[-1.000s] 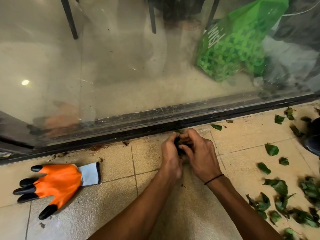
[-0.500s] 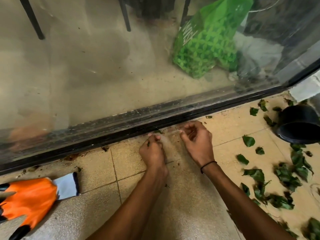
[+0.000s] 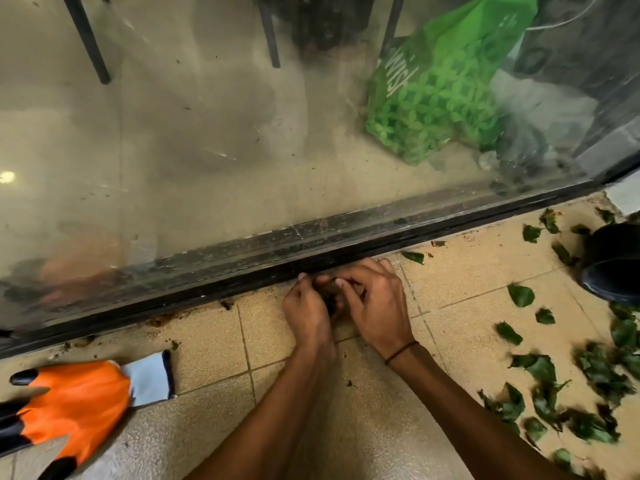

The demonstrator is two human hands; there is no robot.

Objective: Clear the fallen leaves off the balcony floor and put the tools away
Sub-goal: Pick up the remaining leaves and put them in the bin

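Note:
My left hand (image 3: 306, 315) and my right hand (image 3: 375, 304) are pressed together on the tiled floor, right against the black door track (image 3: 214, 285). Their curled fingers close around a small dark clump of leaf debris (image 3: 330, 296), mostly hidden between them. Several green fallen leaves (image 3: 540, 375) lie scattered on the tiles at the right. An orange work glove (image 3: 69, 403) with black fingertips and a grey cuff lies flat at the lower left.
A dirty glass sliding door (image 3: 207, 150) fills the upper view, with a green bag (image 3: 440, 88) and chair legs behind it. A black pot (image 3: 613, 265) lies tipped at the right edge. Crumbs of dirt line the track.
My hands, apart half a second ago, have come together again around the clump by the track. The view has swung back left, showing more of the glove.

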